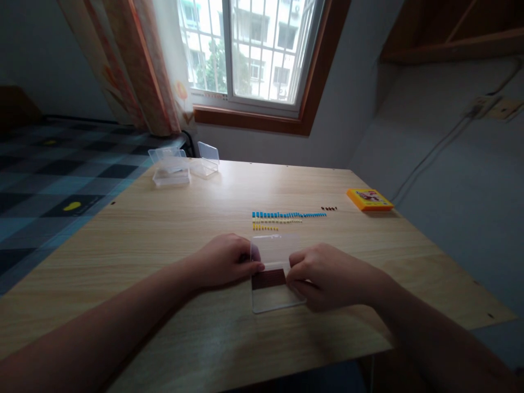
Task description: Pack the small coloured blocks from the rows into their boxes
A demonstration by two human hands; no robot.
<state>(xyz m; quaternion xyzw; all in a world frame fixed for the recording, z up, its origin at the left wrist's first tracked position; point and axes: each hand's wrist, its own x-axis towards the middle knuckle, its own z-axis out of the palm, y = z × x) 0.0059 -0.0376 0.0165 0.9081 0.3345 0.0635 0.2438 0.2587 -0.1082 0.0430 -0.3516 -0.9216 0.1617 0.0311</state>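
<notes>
A clear plastic plate (275, 299) lies flat on the wooden table (164, 229) near its front edge, with a band of small brown pieces (268, 279) across its middle. My left hand (223, 261) rests at the plate's left edge, fingers curled and pinched against it. My right hand (327, 275) sits at the plate's right edge, its fingers bent and pinched just beside the brown band. Rows of tiny blue, white and yellow pieces (282, 216) lie just beyond the plate. A few dark brown pieces (329, 208) lie to their right.
A yellow box (369, 199) lies at the table's right side. Two clear plastic containers (171, 167) with open lids stand at the far left corner. A bed with a checked cover (49, 174) is to the left, a window (249, 54) beyond.
</notes>
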